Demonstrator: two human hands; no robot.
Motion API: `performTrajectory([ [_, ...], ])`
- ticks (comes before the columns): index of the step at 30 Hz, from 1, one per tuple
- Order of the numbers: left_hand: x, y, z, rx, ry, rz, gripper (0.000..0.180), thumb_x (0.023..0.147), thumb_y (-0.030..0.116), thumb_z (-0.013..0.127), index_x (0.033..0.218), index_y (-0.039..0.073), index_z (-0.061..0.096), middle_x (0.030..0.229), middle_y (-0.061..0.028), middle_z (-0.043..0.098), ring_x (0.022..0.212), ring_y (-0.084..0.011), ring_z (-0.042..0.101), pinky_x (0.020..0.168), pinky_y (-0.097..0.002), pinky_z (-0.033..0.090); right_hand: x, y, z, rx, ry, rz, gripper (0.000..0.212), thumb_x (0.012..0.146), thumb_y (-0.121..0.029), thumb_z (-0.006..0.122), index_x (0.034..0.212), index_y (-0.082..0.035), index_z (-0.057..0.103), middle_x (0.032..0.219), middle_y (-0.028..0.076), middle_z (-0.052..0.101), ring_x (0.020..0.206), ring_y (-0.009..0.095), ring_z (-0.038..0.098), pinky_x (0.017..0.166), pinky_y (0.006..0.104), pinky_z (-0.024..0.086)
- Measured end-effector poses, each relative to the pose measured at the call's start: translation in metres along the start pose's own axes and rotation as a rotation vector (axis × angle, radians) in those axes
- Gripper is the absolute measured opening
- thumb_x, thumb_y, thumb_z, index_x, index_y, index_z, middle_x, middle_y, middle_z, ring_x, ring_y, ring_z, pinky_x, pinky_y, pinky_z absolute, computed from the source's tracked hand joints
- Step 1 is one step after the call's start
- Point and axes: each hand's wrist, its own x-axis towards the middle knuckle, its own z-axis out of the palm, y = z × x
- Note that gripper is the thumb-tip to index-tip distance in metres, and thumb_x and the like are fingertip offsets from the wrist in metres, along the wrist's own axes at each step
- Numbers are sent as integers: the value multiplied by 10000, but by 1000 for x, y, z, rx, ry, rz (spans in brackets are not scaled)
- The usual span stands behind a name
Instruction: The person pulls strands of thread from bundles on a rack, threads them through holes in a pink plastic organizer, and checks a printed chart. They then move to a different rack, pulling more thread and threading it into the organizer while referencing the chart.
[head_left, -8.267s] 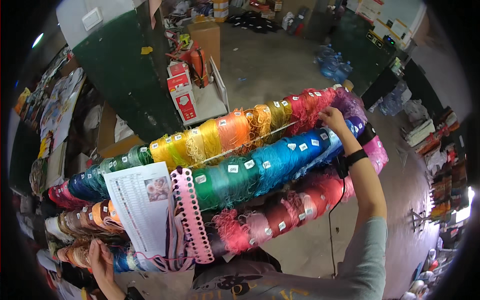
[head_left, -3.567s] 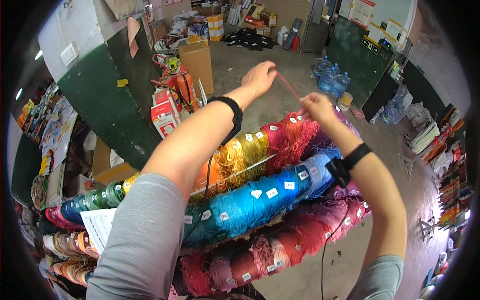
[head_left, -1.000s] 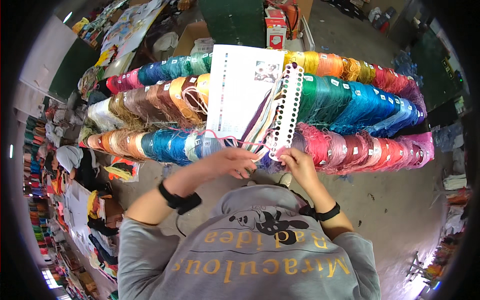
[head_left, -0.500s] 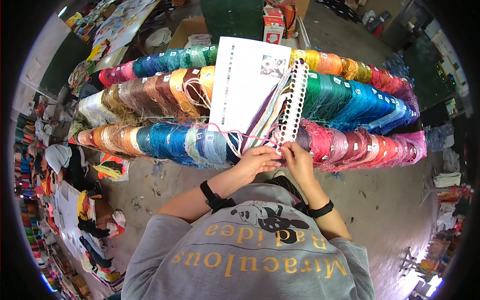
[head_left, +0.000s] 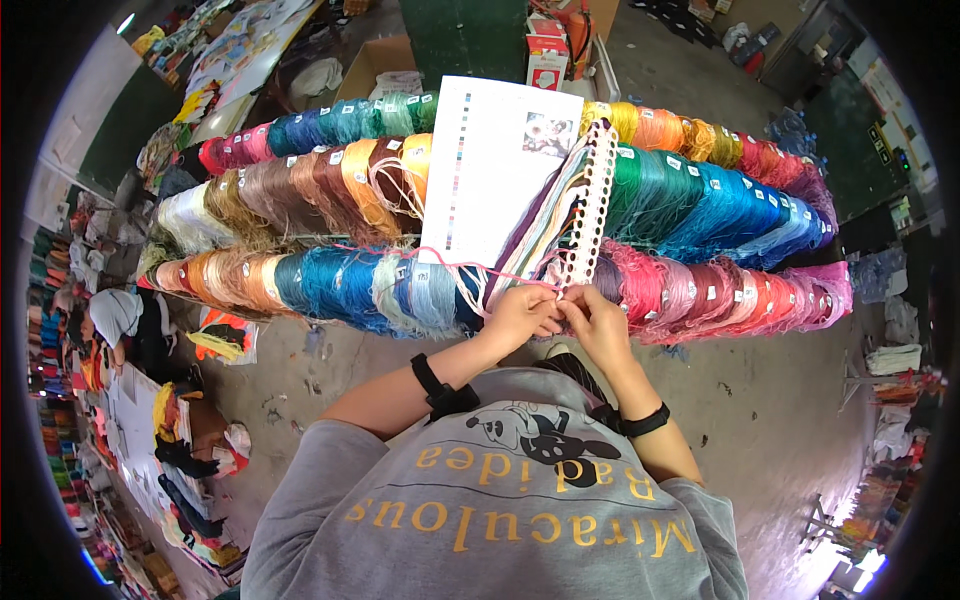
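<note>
A long white thread card [head_left: 590, 215] with rows of holes lies slanting over the yarn racks. Strands of thread [head_left: 545, 220] in purple, white, yellow and dark tones hang along its left side. From the left, a pink thread [head_left: 455, 261] runs to the card's lower end. There my left hand [head_left: 522, 316] is closed, its fingertips on the pink thread. My right hand [head_left: 597, 326] pinches at the same spot, thumb and forefinger together at the pink thread's end; the exact grip is too small to see. Under the strands rests a white printed sheet [head_left: 490, 190].
Three rows of labelled thread skeins [head_left: 335, 290] stretch left to right before me in many colours. Behind them stand a red and white box [head_left: 546, 62] and a cardboard box [head_left: 385, 62]. Piles of fabric [head_left: 185, 440] lie on a table at the left.
My left hand has shifted slightly right, and its fingers are curled closer to the right hand's fingertips. The printed sheet and the card's upper end have moved a little.
</note>
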Motion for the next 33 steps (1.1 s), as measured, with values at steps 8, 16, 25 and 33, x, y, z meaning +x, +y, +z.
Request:
performTrajectory([
  [8, -37, 67, -49, -306, -120, -11, 217, 929, 168, 533, 1057, 0, 582, 777, -28, 599, 561, -65, 546, 467, -196, 454, -1, 22, 1, 157, -16, -14, 170, 858, -79, 625, 988, -1, 549, 805, 135, 647, 720, 225, 656, 635, 305, 502],
  [16, -28, 79, -16, -57, -347, -14, 443, 959, 195, 477, 1376, 68, 394, 632, -33, 571, 486, -82, 530, 429, -183, 419, -13, 7, -14, 587, 65, 76, 84, 911, -49, 555, 981, -2, 546, 786, 33, 612, 627, 81, 546, 559, 213, 442],
  [25, -22, 50, -17, 815, -115, 444, 146, 935, 114, 520, 937, -11, 596, 832, -50, 565, 590, -87, 576, 495, -215, 456, -22, 37, -14, 601, -72, 412, 175, 925, -169, 570, 928, 6, 563, 758, 57, 612, 563, 94, 556, 501, 217, 446],
  [33, -79, 99, -43, -60, -173, 166, 201, 951, 165, 470, 871, 13, 575, 976, -68, 537, 633, -82, 492, 545, -217, 402, -11, 42, 2, 827, -181, 582, 243, 940, -272, 545, 844, -49, 565, 746, 60, 637, 555, 92, 579, 462, 195, 411],
])
